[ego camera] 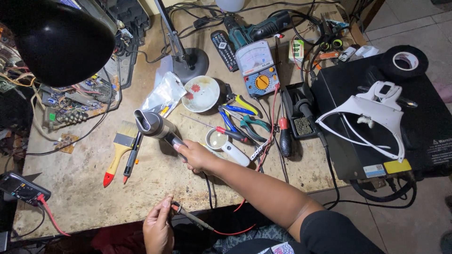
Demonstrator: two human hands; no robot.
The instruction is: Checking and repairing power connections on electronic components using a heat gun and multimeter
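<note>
Two hands are occupied: a hot-air gun (155, 126) is gripped by the right hand (197, 155) above the tabletop (89, 188), a probe (186, 214) pinched by the left hand (159, 228) — the plastic bag (165, 94) nearby could perhaps be scorched.

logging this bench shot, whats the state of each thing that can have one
right hand: closed round the handle of the hot air gun, lifted off the bench, nozzle pointing away
left hand: fingers pinching a probe with red lead
bowl: upright, empty
paintbrush: lying flat
pliers: lying flat, handles apart
soldering iron: resting in its stand
tape roll: flat on the black box
</note>
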